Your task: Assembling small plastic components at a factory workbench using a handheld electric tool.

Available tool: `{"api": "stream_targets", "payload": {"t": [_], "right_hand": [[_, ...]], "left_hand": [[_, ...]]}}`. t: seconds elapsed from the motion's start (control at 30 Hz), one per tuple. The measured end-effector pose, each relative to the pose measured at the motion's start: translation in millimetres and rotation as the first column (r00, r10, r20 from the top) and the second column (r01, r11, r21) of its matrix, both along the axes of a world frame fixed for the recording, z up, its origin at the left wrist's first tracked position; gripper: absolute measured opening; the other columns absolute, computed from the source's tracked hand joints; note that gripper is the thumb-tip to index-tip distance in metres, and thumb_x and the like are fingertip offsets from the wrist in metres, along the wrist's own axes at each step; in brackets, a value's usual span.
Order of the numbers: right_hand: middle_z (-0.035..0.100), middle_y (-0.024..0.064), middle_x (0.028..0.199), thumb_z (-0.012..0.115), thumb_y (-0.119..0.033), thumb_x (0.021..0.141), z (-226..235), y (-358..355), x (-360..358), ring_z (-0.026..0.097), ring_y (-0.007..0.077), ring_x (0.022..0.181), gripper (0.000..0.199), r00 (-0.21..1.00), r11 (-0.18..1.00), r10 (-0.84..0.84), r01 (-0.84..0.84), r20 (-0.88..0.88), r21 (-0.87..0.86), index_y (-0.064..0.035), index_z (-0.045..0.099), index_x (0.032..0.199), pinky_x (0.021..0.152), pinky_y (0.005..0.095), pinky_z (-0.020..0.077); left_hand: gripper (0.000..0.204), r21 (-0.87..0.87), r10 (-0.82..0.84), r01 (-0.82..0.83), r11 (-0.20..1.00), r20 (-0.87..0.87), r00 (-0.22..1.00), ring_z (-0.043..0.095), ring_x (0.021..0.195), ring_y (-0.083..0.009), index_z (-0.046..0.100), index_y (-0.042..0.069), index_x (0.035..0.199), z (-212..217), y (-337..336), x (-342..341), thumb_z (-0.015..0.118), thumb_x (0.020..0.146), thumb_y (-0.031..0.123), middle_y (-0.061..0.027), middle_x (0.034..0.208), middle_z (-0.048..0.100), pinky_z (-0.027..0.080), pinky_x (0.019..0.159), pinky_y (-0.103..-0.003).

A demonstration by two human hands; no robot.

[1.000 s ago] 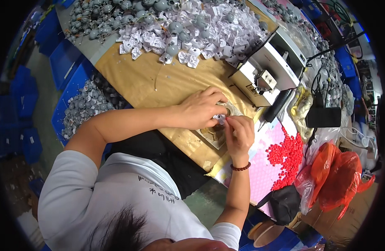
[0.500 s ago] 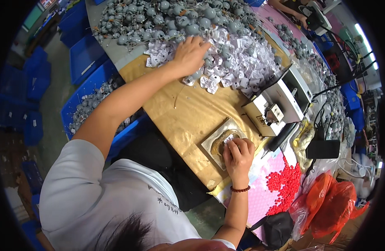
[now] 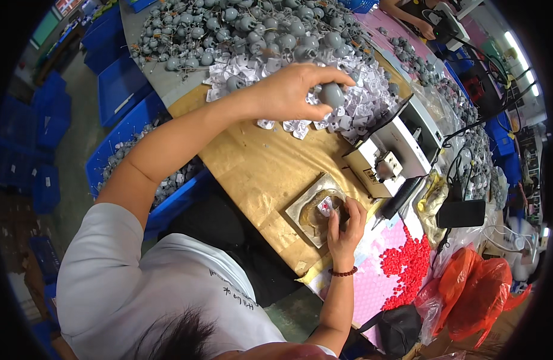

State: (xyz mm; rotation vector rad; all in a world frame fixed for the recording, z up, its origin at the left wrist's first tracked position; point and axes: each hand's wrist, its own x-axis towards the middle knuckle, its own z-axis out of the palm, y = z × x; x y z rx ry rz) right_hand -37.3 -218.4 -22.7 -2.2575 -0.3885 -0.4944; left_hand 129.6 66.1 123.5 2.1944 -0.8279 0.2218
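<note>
My left hand (image 3: 294, 90) is raised over the pile of small white pieces (image 3: 363, 75). Its thumb and fingers close round a smooth grey ball-shaped part (image 3: 331, 95). Lower down, my right hand (image 3: 347, 229), with a beaded bracelet on its wrist, rests by a square metal plate (image 3: 303, 211) with a rounded brownish holder on it. In that holder lies a small white piece with red marks (image 3: 326, 207). My right thumb is beside this piece, and the thumb and fingers stand apart with nothing seen between them.
Grey balls with thin wires (image 3: 228, 27) heap at the far side. A white boxy machine (image 3: 396, 153) stands right of the plate. Small red pieces (image 3: 408, 264) lie on a pink sheet. A blue bin (image 3: 102, 159) holds grey parts. Another person's hand (image 3: 425, 29) shows far right.
My left hand has come up from the white pieces and moved right, now holding a grey ball. The right fingers have shifted off the white piece, baring its red marks.
</note>
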Motion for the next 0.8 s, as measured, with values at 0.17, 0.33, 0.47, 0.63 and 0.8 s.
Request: {"api": "stream_targets", "payload": {"t": [0.17,0.33,0.47,0.63,0.8], "right_hand": [[0.059,0.0207,0.114,0.071,-0.001,0.082,-1.1,0.8,1.5,0.058,0.0353,0.102,0.044,1.0,1.0,-0.001,0.001,-0.019,0.012,0.0008,0.057,0.123,0.088,0.0411,0.0493],[0.059,0.0207,0.113,0.071,0.0,0.082,-0.6,-0.3,3.4,0.06,0.034,0.099,0.044,1.0,1.0,0.003,-0.003,-0.005,0.0,0.0007,0.057,0.124,0.085,0.0393,0.0512],[0.059,0.0198,0.113,0.07,0.002,0.083,-0.2,-1.7,1.3,0.062,0.03,0.092,0.045,1.0,0.997,-0.009,0.008,0.011,0.076,0.0004,0.056,0.125,0.082,0.0372,0.0524],[0.059,0.0144,0.117,0.061,0.005,0.089,-4.0,-10.0,1.4,0.063,0.0206,0.091,0.045,0.993,0.993,-0.066,0.056,0.1,0.104,0.001,0.05,0.133,0.082,0.0316,0.0516],[0.058,0.0151,0.12,0.059,0.003,0.093,-3.3,-12.4,5.4,0.062,0.0198,0.094,0.04,0.987,0.988,-0.092,0.074,0.133,0.135,0.0011,0.05,0.132,0.083,0.0317,0.0511]], "left_hand": [[0.054,0.159,-0.02,0.08,0.984,-0.345,0.938,0.063,0.112,-0.0305,0.056,0.012,0.136,-19.4,-5.2,4.6,0.068,0.083,0.013,-0.0161,0.125,0.065,0.05,0.096,-0.039],[0.052,0.375,-0.064,0.158,0.914,-0.251,0.966,0.066,0.105,-0.0313,0.057,0.008,0.133,-2.5,-14.0,-2.4,0.068,0.082,0.012,-0.0174,0.12,0.066,0.051,0.093,-0.038],[0.049,0.043,-0.224,0.229,0.972,-0.105,0.969,0.066,0.106,-0.024,0.059,0.009,0.131,43.0,-26.6,-21.4,0.067,0.083,0.011,-0.0126,0.116,0.068,0.052,0.091,-0.035],[0.048,-0.35,-0.447,0.377,0.857,-0.143,0.883,0.063,0.107,-0.017,0.059,0.008,0.13,52.0,-32.8,-39.3,0.068,0.083,0.012,-0.0071,0.117,0.067,0.051,0.091,-0.033],[0.05,0.01,-0.08,0.088,0.996,-0.325,0.942,0.062,0.105,-0.0154,0.058,0.008,0.132,1.4,-23.0,-6.8,0.069,0.083,0.013,-0.0062,0.12,0.066,0.05,0.091,-0.032]]}}
